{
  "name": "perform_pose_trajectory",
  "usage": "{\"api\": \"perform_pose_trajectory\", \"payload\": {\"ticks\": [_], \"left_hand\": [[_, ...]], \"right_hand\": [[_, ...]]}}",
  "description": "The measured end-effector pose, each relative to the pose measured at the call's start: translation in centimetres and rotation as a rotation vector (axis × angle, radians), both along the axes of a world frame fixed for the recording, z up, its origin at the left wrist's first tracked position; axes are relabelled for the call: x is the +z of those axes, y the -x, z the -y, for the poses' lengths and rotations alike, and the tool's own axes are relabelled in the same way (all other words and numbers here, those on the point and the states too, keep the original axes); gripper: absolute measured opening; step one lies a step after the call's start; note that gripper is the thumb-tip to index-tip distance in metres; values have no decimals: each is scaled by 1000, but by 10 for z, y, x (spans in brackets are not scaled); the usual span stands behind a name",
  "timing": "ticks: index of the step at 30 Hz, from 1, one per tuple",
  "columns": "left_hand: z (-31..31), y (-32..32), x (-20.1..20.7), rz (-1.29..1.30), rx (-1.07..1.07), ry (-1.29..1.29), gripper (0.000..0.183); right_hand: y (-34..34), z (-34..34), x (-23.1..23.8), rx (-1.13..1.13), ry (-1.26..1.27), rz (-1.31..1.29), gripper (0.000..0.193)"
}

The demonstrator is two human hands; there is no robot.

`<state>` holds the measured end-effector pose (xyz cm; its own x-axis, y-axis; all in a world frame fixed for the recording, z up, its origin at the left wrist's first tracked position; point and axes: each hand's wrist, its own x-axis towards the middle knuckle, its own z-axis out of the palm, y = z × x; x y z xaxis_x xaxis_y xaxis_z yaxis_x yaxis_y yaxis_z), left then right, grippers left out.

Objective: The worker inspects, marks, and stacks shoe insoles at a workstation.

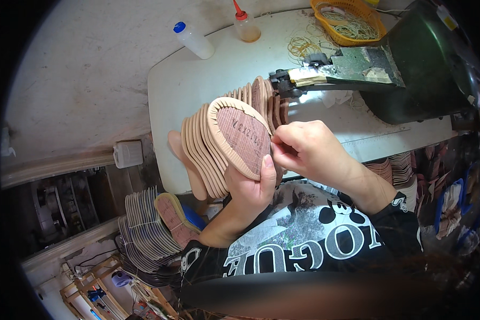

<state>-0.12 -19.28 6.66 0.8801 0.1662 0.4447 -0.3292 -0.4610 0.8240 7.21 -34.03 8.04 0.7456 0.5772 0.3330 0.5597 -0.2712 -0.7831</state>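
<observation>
My left hand (255, 186) grips a shoe insole (242, 130) from below, thumb on its face and fingers behind it. Its brown, finely ribbed underside faces up and bears handwritten marks; a tan rim is folded over in small pleats around the edge. At the insole's right edge, my right hand (316, 148) is closed in a pinch, thumb against curled fingers. What exactly lies between those fingertips is partly hidden. Directly behind and left of the held piece stands a row of similar tan insoles (196, 140), packed side by side on the white table (162, 90).
A dark green machine with an arm (357, 66) reaches over the table from the right. Beyond it sit a yellow basket (317, 10) of thin cords, a red-tipped bottle (247, 29) and a blue-capped bottle (196, 42). Bundled insoles (146, 224) stand lower left.
</observation>
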Motion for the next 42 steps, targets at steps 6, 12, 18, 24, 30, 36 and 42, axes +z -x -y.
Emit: {"api": "perform_pose_trajectory", "payload": {"ticks": [6,12,18,24,30,36,42], "left_hand": [[-2,7,-2,40,-55,110,41],[-4,5,0,40,-18,144,40],[4,1,5,45,-48,181,30],[6,1,5,92,-73,95,26],[-1,6,-5,88,-112,43,41],[5,4,-3,41,-48,315,57],[4,0,-2,38,-48,332,47]], "right_hand": [[-2,0,-10,-268,-203,-231,8],[8,5,-3,-24,-226,-144,8],[6,7,4,-34,-135,44,8],[4,9,12,20,133,196,12],[8,1,-3,-103,-79,196,12],[10,4,-7,22,-622,-1053,11],[-2,5,-4,-37,-301,-189,12]]}}
